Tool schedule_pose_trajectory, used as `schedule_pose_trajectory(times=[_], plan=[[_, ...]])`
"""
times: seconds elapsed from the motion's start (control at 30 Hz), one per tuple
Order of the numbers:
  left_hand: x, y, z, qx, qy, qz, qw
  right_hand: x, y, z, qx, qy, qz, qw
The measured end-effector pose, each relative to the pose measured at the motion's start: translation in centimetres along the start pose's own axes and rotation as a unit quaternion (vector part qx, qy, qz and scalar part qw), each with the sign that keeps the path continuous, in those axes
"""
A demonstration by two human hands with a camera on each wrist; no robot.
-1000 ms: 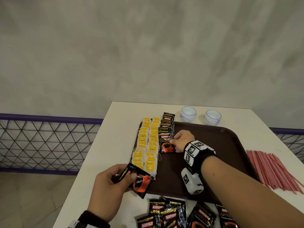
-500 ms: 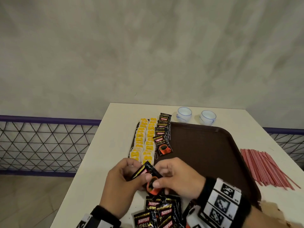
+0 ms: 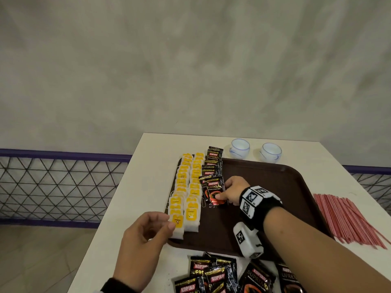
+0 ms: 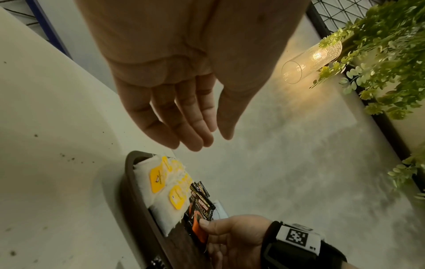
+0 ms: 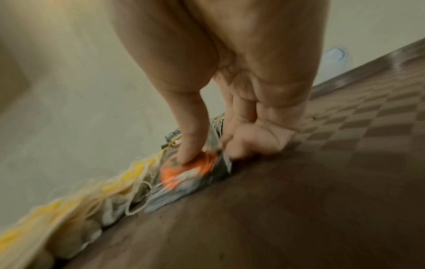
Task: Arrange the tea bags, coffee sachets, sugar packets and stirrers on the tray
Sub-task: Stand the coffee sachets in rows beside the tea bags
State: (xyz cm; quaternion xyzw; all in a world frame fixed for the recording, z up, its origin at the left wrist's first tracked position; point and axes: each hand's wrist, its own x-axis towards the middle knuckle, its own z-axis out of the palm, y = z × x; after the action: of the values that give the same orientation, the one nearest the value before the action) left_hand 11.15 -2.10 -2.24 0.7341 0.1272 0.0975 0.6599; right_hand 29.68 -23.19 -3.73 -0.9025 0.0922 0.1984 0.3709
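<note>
A brown tray (image 3: 275,187) carries two columns of yellow-tagged tea bags (image 3: 188,195) along its left side, with a column of black coffee sachets (image 3: 212,166) beside them. My right hand (image 3: 222,195) pinches one coffee sachet (image 3: 214,192) at the near end of that column, thumb on its orange print (image 5: 184,163), and the sachet lies low on the tray. My left hand (image 3: 165,222) hovers empty by the tray's near left corner, its fingers (image 4: 195,127) relaxed. More loose coffee sachets (image 3: 211,275) lie on the table in front of the tray.
A spread of red stirrers (image 3: 347,220) lies on the white table (image 3: 148,166) right of the tray. Two small white cups (image 3: 240,146) stand behind the tray. The table's left edge drops to a floor with a mesh railing (image 3: 53,187).
The sachet passed from my left hand to my right, which carried it forward to the near end of the coffee column. My left hand is now empty and has opened.
</note>
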Motion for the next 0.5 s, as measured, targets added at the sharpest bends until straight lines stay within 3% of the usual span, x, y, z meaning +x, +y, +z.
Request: schedule_pose_trajectory(times=[0.27, 0.5], plan=[[0.1, -0.1, -0.3, 0.022, 0.021, -0.006, 1.0, 0.1, -1.3, 0.7, -0.072, -0.019, 0.056, 0.996], [-0.1, -0.2, -0.5, 0.032, 0.024, -0.015, 0.999, 0.1, -1.5, 0.6, -0.069, -0.031, 0.081, 0.994]])
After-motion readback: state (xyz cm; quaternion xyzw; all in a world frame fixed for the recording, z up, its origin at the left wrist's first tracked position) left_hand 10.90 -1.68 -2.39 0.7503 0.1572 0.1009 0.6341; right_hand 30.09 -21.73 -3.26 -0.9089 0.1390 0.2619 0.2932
